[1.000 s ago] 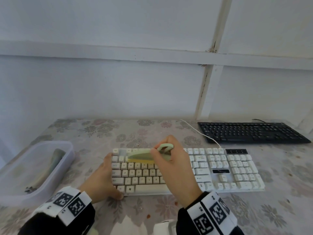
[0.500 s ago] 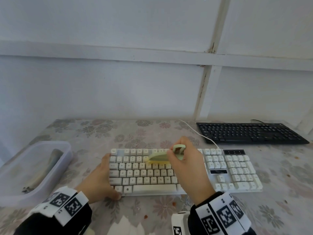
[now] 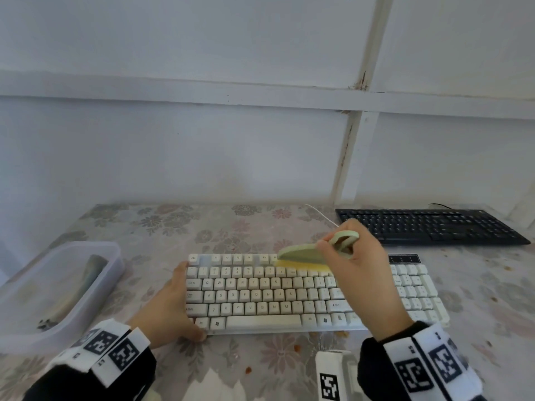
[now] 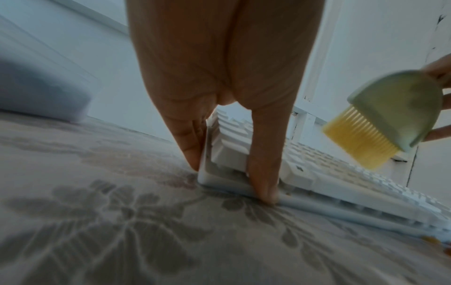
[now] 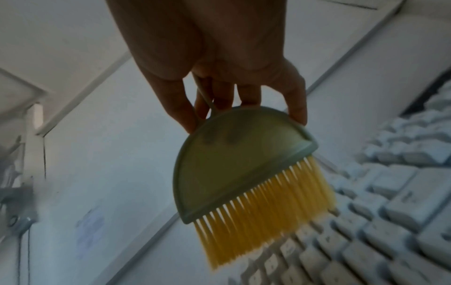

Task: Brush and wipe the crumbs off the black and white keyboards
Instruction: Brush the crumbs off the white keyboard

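Note:
A white keyboard (image 3: 260, 293) (image 4: 317, 177) (image 5: 366, 221) lies in front of me on the flowered table. My left hand (image 3: 173, 308) (image 4: 219, 96) grips its near left corner, with the fingers along the left edge and the thumb at the front edge. My right hand (image 3: 356, 273) (image 5: 219, 67) holds a small green brush (image 3: 304, 254) (image 4: 400, 110) (image 5: 239, 165) with yellow bristles. The bristles touch the top key rows at the middle right. A black keyboard (image 3: 428, 227) lies at the back right, untouched.
A translucent plastic tub (image 3: 58, 287) with a rolled cloth-like item inside stands at the left. Orange crumbs (image 3: 296, 347) are scattered on the tablecloth in front of and right of the white keyboard. A white cable (image 3: 321, 214) runs from it toward the wall.
My right hand has swept the brush rightward along the white keyboard's top rows, from the left part to the middle right. The left hand has kept its grip on the corner.

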A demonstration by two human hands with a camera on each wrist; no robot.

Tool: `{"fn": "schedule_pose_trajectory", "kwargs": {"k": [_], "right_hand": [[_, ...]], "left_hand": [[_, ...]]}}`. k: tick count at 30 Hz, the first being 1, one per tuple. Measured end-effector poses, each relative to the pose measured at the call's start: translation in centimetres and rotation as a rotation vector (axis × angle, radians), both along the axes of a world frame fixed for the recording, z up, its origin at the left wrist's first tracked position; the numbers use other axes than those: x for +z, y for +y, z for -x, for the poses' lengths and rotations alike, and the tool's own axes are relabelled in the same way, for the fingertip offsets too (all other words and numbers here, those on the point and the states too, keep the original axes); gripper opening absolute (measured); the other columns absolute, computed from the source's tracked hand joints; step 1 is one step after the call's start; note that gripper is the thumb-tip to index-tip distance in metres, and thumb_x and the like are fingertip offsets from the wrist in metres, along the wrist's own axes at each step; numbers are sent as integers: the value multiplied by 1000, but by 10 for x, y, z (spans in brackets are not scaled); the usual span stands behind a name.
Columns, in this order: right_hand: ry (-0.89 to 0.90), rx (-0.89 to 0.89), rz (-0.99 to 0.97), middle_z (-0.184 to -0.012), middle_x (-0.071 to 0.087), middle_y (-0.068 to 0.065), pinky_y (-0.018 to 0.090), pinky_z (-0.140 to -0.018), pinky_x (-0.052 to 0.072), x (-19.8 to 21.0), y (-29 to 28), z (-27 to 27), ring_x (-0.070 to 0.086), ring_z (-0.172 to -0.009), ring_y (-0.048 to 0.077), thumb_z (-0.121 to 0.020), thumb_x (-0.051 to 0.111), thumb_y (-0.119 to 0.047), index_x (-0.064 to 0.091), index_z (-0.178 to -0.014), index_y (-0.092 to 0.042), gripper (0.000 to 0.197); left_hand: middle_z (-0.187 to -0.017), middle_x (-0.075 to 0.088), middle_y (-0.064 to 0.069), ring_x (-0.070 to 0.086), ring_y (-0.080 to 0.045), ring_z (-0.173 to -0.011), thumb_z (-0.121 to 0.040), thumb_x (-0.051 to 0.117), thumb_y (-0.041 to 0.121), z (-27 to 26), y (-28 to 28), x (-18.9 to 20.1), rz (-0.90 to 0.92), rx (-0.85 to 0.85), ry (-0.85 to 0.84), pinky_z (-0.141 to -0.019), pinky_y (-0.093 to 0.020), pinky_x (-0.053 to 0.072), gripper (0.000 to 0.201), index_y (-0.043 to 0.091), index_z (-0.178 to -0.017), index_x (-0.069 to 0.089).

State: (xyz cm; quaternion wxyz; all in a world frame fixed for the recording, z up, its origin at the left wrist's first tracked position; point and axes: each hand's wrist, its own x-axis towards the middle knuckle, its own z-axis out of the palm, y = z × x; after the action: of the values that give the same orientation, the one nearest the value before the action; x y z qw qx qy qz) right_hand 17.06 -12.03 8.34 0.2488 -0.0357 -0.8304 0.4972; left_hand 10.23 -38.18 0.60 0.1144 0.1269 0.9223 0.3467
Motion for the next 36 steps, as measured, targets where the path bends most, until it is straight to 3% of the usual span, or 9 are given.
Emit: {"fn": "schedule_pose_trajectory", "kwargs": {"k": [3, 6, 11, 15, 19, 22, 28, 32, 36], "right_hand": [[-54, 85, 124, -76, 55, 9, 17, -63, 42, 0, 5, 1, 47, -63, 3, -86, 62, -9, 54, -79, -4, 11], [-99, 66, 56, -72, 52, 4, 11, -57, 40, -12, 16, 3, 43, -58, -2, -86, 62, -8, 54, -80, -4, 11], [-46, -8, -52, -72, 56, 4, 16, -58, 38, -11, 31, -1, 45, -61, 7, -85, 62, -11, 54, -78, -8, 10], [-72, 45, -17, -70, 55, -6, 23, -61, 39, -8, 31, -3, 47, -63, 5, -85, 63, -12, 56, -78, -11, 10], [-118, -23, -88, -69, 50, 0, 17, -56, 34, -11, 46, 0, 40, -60, 8, -87, 60, -10, 52, -81, -4, 11], [-83, -33, -111, -76, 56, 5, 18, -58, 38, -8, 46, -2, 46, -65, 10, -87, 60, -12, 53, -81, -8, 9], [-93, -3, -82, -72, 55, 2, 15, -59, 39, -5, 58, -10, 46, -60, 1, -86, 62, -10, 56, -80, -8, 9], [-94, -85, -139, -75, 57, 6, 20, -57, 38, -1, 81, -15, 45, -60, 6, -86, 62, -10, 56, -79, -11, 9], [-88, -36, -30, -73, 56, 2, 25, -62, 38, 1, 89, -19, 45, -58, -1, -85, 64, -11, 59, -79, -11, 8]], "left_hand": [[-115, 46, 14, 50, -7, -103, -48, 86, 14, 0, 0, 0, -4, -3, -2, -82, -19, 44, 114, 28, -136, 14], [-111, 46, 18, 51, -3, -98, -49, 85, 14, 0, 0, 1, -9, -1, -13, -74, -14, 44, 113, 29, -135, 14], [-110, 44, 19, 48, -3, -98, -52, 85, 14, -1, 2, 1, 13, 10, -10, -68, -8, 39, 114, 29, -137, 10], [-106, 44, 21, 49, -1, -94, -52, 85, 14, -1, 2, 0, 18, 13, -14, -67, -9, 40, 114, 29, -136, 10], [-105, 42, 23, 49, -1, -93, -51, 86, 14, 0, 1, 0, 19, 17, -4, -67, -8, 39, 113, 29, -135, 12], [-104, 42, 22, 49, -1, -93, -51, 86, 15, -1, 2, 0, 26, 19, -2, -66, -8, 39, 114, 30, -135, 11], [-115, 48, 10, 51, -9, -102, -49, 86, 16, -1, 2, 0, 35, 35, -19, -81, -19, 42, 118, 28, -138, 9], [-114, 48, 10, 51, -8, -101, -50, 86, 16, -1, 3, 0, 40, 38, -34, -77, -17, 40, 119, 29, -138, 8], [-112, 45, 14, 49, -6, -100, -51, 86, 17, 0, 2, 0, 48, 24, -36, -72, -12, 38, 119, 29, -138, 7]]}}
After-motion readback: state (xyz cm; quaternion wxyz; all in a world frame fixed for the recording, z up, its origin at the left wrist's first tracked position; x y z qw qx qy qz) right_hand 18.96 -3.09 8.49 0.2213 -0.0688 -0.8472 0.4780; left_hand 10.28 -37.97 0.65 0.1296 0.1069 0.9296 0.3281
